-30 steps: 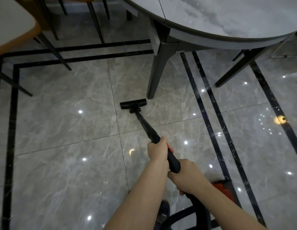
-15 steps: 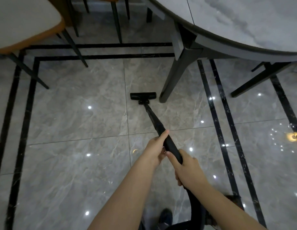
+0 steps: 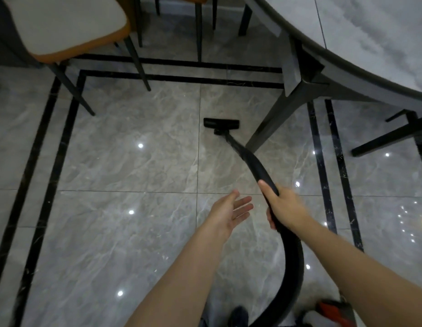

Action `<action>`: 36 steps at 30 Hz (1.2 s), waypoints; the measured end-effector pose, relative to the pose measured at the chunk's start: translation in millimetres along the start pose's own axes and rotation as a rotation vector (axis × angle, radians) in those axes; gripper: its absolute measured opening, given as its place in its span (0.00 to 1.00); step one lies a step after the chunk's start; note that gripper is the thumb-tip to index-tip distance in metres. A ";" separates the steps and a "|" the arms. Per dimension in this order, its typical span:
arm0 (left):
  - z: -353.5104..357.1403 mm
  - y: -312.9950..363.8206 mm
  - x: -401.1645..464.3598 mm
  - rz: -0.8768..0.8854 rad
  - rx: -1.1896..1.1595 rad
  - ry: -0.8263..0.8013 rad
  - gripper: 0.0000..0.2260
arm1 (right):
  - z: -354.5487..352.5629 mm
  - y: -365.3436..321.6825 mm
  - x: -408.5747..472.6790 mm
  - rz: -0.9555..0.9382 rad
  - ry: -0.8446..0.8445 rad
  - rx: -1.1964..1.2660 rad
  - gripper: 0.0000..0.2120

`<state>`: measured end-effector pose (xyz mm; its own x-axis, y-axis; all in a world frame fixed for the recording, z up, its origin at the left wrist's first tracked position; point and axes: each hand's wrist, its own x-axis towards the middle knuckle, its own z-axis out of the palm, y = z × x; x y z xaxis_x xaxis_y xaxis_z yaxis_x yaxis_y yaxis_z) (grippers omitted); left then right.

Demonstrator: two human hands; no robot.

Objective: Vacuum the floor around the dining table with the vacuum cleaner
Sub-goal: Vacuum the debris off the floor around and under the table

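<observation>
The black floor nozzle [image 3: 221, 124] of the vacuum cleaner lies flat on the grey marble floor [image 3: 125, 232], just left of the dining table's dark leg [image 3: 273, 119]. Its black wand [image 3: 250, 164] runs back from the nozzle toward me. My right hand [image 3: 284, 207] grips the wand where it meets the hose [image 3: 292, 267]. My left hand [image 3: 229, 214] hovers off the wand to its left, palm up, fingers straight and holding nothing. The round marble-topped table [image 3: 361, 41] fills the upper right.
A chair with a pale seat and orange edge [image 3: 64, 29] stands at upper left on thin dark legs, with more chair legs [image 3: 198, 29] behind. Another dark leg [image 3: 391, 135] crosses at right. The vacuum's red body [image 3: 335, 310] sits at bottom right. My shoe [image 3: 239, 315] shows below.
My left hand has let go of the wand and opened beside it. The nozzle has moved forward, further past the table leg, and the view has shifted toward the chairs.
</observation>
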<state>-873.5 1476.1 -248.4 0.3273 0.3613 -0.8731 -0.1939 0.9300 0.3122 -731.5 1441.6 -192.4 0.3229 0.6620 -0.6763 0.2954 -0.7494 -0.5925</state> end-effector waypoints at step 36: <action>-13.5 166.6 58.4 0.211 -0.040 0.003 0.11 | 73.2 -137.3 154.1 -0.155 -0.051 -0.092 0.20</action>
<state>-899.1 1651.2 -252.4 0.2726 0.5471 -0.7915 -0.2939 0.8306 0.4730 -788.1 1645.9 -247.3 0.2220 0.7668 -0.6023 0.4201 -0.6326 -0.6507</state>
